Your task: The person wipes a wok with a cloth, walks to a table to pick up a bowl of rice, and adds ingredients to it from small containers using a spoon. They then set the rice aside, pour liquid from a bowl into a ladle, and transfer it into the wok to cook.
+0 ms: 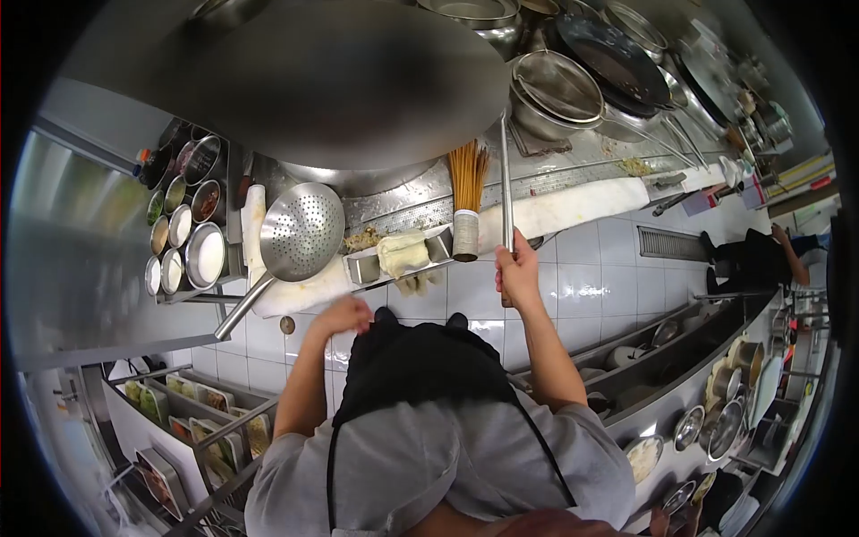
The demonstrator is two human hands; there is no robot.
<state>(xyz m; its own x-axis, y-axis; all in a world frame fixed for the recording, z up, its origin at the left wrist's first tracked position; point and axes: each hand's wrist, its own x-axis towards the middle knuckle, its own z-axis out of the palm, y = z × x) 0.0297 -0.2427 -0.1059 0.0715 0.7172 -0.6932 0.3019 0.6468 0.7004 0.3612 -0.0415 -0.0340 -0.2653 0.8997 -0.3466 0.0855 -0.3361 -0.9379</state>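
Observation:
My right hand [517, 270] is closed round a long metal handle [507, 192] that runs up to the stove; the tool's head is hidden by the dark blurred area. Over the floor, my left hand [344, 315] hangs with loosely bent, slightly smeared fingers and nothing visible in it. Nearest to that hand is a perforated strainer ladle [302, 231], its handle jutting over the counter edge. Between my hands, a bamboo wok brush [466, 201] stands with bristles up beside a folded cloth [403, 254] on a narrow metal tray [438, 248].
Seasoning bowls [207, 252] stand at the left. A mesh strainer [559, 85] and a dark wok [613, 63] lie on the right of the stove. White towels [582, 208] line its front edge. Ingredient trays [148, 403] and a counter with bowls [689, 428] flank me; another person [761, 259] is at far right.

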